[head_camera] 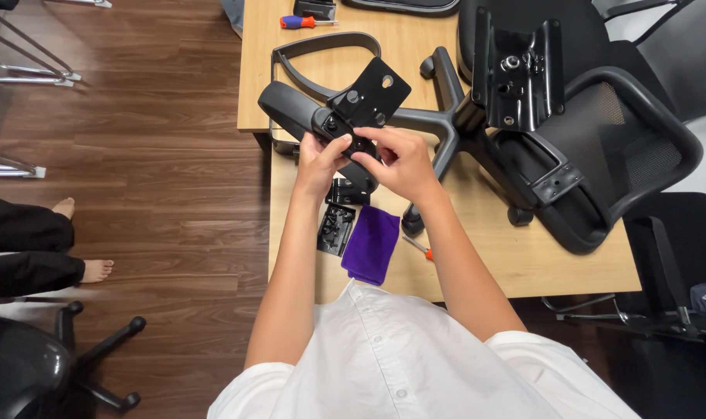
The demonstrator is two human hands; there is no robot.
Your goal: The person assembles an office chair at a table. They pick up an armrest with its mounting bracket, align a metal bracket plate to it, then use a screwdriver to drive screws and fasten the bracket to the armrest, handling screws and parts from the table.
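While both hands worked above the near part of the wooden table (524,264), they held a black armrest (291,109) with a flat metal mounting plate (370,95) fixed to its end. The armrest was curved, padded-looking and matte, and the plate tilted up and away, showing several round holes. The left hand (320,159) gripped the armrest from the left with its fingers wrapped shut around it. The right hand (399,161) pinched the joint where plate met armrest, fingertips drawn close together; whether a small part sat between them could not be told.

Just near of the hands lay a small black tray (336,229) holding dark little pieces, too small to identify. A purple cloth pouch (371,244) lay beside it on the right, closed, its contents hidden. Farther right rested a black chair base (438,116) and a mesh chair back (624,147).
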